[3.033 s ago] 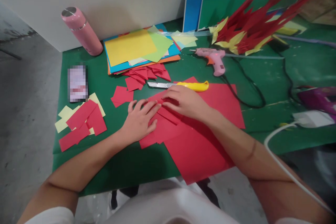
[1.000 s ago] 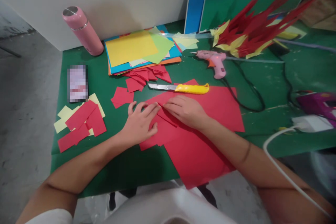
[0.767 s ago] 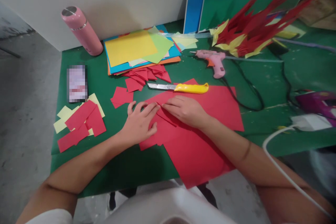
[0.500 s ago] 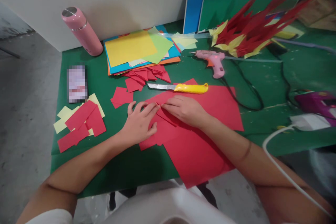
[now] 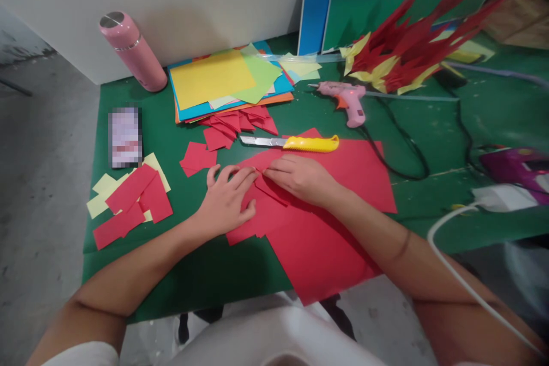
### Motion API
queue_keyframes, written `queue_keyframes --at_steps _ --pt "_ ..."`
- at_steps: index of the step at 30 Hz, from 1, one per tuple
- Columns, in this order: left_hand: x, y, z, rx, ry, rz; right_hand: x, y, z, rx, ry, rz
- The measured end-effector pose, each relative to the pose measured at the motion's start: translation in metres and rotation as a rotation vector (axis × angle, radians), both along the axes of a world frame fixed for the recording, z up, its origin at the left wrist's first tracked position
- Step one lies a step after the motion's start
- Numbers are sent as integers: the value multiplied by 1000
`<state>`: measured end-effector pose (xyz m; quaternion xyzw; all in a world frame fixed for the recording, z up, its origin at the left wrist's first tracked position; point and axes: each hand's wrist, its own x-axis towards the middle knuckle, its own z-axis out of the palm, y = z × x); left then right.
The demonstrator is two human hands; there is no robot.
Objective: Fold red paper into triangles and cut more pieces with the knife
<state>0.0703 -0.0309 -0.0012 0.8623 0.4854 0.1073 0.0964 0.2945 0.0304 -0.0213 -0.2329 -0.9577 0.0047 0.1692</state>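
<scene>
My left hand (image 5: 225, 200) lies flat, fingers spread, pressing a folded red paper piece (image 5: 268, 206) onto the green table (image 5: 206, 274). My right hand (image 5: 300, 178) rests beside it, fingers stretched along the fold of the same piece. Both sit on top of a large red paper sheet (image 5: 334, 229) that hangs over the front edge. A yellow-handled utility knife (image 5: 295, 143) lies just beyond my right hand, blade out to the left.
Cut red pieces (image 5: 240, 123) lie by a stack of coloured paper (image 5: 223, 80). More red and pale yellow pieces (image 5: 132, 200) lie at the left, near a phone (image 5: 125, 137) and pink bottle (image 5: 132, 51). A pink glue gun (image 5: 347, 100) and a red-yellow paper spike model (image 5: 407, 48) are at the right.
Three seconds ago my right hand was a little further back by the knife; it has slid slightly toward me along the fold. Since one second ago nothing visibly differs.
</scene>
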Motion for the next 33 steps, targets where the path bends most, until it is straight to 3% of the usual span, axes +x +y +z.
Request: queue_keyframes --at_steps 16,21,33 --pt "1 -2 -4 56 44 -45 -1 3 -1 -29 -29 42" --pt "2 -2 -2 37 35 -32 -1 4 -1 22 -16 51" --pt "2 -1 0 7 33 -25 0 5 -2 -19 -26 63"
